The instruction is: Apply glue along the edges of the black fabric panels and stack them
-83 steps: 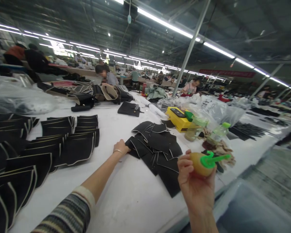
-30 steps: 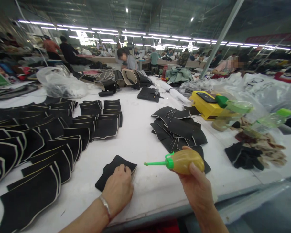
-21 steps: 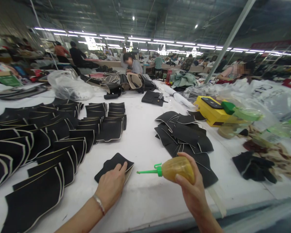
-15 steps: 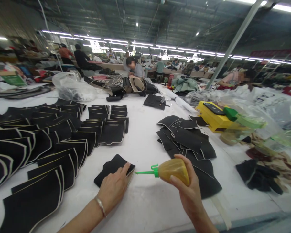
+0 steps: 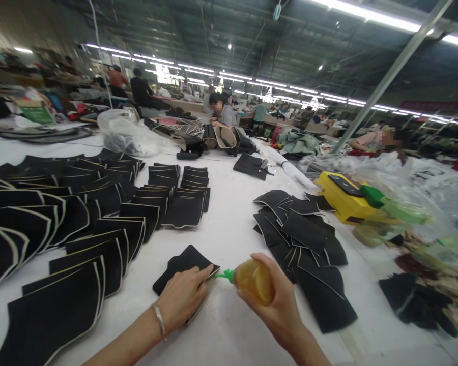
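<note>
My left hand [image 5: 185, 297] lies over a black piece [image 5: 187, 258] on the white table, its index finger stretched along the right corner and the other fingers partly curled. A silver bracelet circles that wrist. In my right hand [image 5: 277, 300] is a squeeze bottle of amber liquid [image 5: 254, 281], tipped on its side with the fingers wrapped round it. Its green nozzle [image 5: 226, 275] points left, and the tip is at the right edge of the black piece, just beside my left fingertip. Part of the piece is hidden beneath my left hand.
Overlapping rows of black pieces [image 5: 76, 208] cover the left side. A loose pile of them [image 5: 309, 239] lies right of centre. Beyond it are a yellow box [image 5: 339, 195] with a phone, and plastic bags. A person [image 5: 223, 112] sits across the table.
My right hand has brought the bottle left and turned it, so the nozzle now meets the piece's edge. My left hand stays on the piece. The whole view has shifted slightly.
</note>
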Demonstrator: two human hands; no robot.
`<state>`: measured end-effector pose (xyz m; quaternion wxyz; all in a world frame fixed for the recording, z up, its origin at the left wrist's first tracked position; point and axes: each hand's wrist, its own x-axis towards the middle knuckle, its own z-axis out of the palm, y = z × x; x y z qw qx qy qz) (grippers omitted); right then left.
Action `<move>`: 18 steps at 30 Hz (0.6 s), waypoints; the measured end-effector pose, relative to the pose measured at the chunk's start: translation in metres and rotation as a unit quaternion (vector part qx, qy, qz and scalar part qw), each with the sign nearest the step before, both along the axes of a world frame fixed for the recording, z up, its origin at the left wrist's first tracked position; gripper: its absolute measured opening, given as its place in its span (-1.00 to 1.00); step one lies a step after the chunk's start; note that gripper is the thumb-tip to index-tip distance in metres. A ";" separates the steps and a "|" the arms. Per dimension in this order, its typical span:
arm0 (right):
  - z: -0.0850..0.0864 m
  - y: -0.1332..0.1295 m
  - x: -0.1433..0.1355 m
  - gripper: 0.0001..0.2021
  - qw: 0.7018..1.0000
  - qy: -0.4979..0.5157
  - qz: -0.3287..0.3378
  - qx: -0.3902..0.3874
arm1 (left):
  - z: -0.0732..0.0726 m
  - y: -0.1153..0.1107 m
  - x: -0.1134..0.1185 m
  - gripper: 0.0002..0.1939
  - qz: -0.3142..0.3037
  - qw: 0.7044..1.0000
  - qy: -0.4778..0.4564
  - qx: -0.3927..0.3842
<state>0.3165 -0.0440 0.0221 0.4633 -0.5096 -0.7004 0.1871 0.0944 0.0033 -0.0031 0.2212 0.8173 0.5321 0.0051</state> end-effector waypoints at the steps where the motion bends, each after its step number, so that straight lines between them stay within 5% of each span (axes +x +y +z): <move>1: 0.000 0.001 -0.001 -0.45 1.000 -0.005 0.002 0.004 | 0.000 0.000 0.000 -0.48 0.001 1.000 0.001 0.001; 18: -0.006 0.003 0.001 -0.52 1.000 -0.012 -0.013 -0.007 | 0.004 -0.004 0.003 -0.46 0.008 1.000 0.013 -0.016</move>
